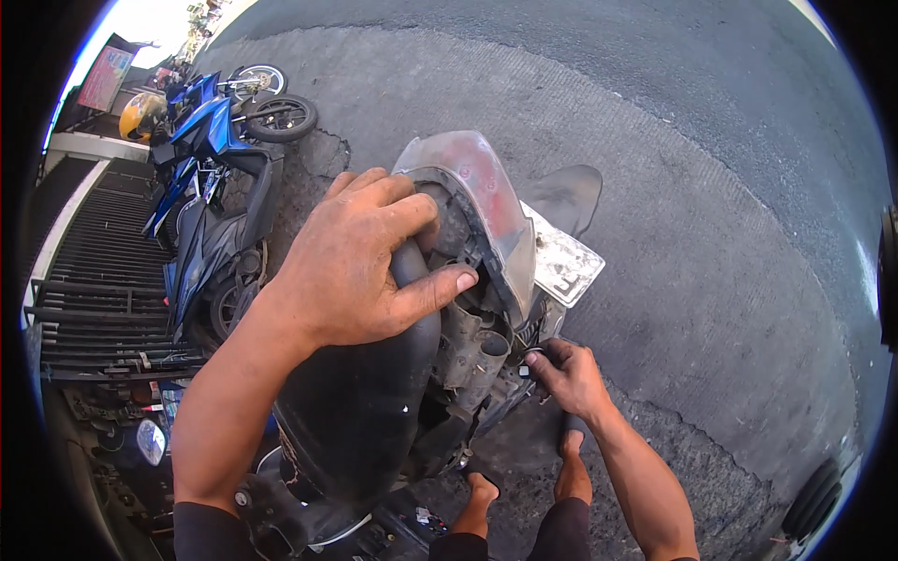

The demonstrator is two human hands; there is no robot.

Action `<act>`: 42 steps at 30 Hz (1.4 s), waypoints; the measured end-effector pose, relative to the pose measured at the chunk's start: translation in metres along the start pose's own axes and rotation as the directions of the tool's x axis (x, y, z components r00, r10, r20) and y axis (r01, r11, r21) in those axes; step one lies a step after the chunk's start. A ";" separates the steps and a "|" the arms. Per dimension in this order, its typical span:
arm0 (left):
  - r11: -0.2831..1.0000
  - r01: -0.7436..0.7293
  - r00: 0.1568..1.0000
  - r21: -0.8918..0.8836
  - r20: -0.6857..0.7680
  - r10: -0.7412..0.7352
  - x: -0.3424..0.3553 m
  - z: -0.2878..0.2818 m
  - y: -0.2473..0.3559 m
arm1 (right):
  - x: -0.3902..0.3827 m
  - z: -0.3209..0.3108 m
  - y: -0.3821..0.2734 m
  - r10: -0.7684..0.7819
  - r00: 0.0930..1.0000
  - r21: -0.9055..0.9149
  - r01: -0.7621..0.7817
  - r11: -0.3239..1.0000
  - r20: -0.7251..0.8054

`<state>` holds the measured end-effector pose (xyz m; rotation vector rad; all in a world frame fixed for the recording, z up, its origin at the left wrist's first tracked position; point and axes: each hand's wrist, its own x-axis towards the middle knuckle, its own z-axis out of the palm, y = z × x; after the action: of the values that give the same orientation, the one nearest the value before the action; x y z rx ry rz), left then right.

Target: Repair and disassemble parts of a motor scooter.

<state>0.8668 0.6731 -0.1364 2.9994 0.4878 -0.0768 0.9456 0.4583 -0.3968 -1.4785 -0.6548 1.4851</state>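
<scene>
A motorbike's black seat (360, 421) is below me, its tail pointing away. My left hand (360, 257) grips the seat's rear end, fingers curled over the edge and thumb stretched across it. Just beyond are the red-and-clear tail light (482, 182) and the exposed, dusty frame parts (463, 351). My right hand (569, 379) is low at the right side of the tail, its thumb and fingers pinched together. A small whitish piece (524, 371) shows by the thumb; I cannot tell whether it is held. What lies inside the pinch is hidden.
A white licence plate (566, 262) and dark rear mudguard (572, 192) stick out past the tail. Blue motorbikes (210, 126) stand at left, one with a yellow helmet (142, 115), beside a metal grille (94, 271). My feet (482, 486) are on cracked pavement (692, 449).
</scene>
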 end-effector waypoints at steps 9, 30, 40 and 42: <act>0.911 0.411 0.757 -0.031 -0.546 -0.360 -0.217 -0.256 0.032 | -0.063 -0.016 0.014 -0.137 0.975 -0.491 0.035 0.871 -0.173; 0.172 0.579 -0.705 -0.797 -0.595 -0.385 -0.885 -0.263 0.135 | -0.257 0.372 -0.219 -0.097 0.342 0.055 0.128 0.990 0.935; 0.379 -0.265 -0.024 -0.887 -0.387 -0.922 -0.732 -0.084 0.251 | -0.396 0.594 -0.264 -0.293 0.392 0.303 0.038 0.952 0.872; 0.079 -0.353 0.195 -0.932 -0.156 -0.968 -0.751 -0.077 0.254 | -0.404 0.608 -0.283 -0.303 0.412 0.334 -0.004 0.942 0.859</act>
<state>0.2390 0.2065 0.0130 0.9887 1.0373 1.4618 0.3705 0.3713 0.1275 -0.2168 -1.1031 2.0881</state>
